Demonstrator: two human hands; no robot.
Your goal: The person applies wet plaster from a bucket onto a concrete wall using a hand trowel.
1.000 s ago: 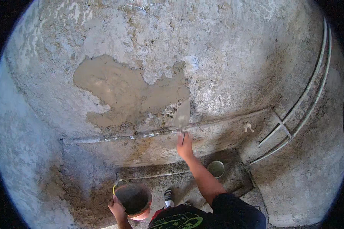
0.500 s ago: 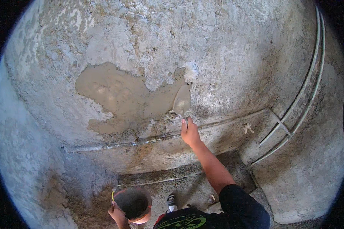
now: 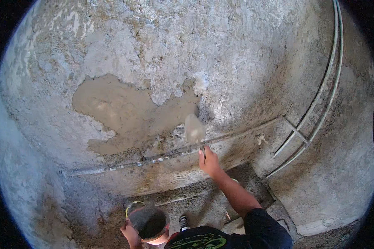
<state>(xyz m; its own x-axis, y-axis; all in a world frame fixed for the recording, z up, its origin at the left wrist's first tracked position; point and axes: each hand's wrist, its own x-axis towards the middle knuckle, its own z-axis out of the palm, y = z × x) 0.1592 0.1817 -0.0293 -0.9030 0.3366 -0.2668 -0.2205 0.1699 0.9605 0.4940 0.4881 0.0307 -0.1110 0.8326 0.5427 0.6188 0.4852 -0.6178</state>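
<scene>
1. One trowel (image 3: 194,128): blade grey-brown, motion-blurred, pointing up before the rough wall (image 3: 245,62), at the lower right of the smooth brown mortar patch (image 3: 129,108); contact cannot be told;
2. Right hand (image 3: 210,162): arm extended forward; fingers closed around the trowel's handle;
3. Left hand (image 3: 130,233): held low; fingers curled on the orange bucket's (image 3: 161,237) rim.

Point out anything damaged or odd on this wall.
The rough grey wall looks damaged: pitted and blotchy. Its smooth brown mortar patch ends raggedly, leaving crumbly wall exposed below, left of the pale, rounded trowel blade.
</scene>
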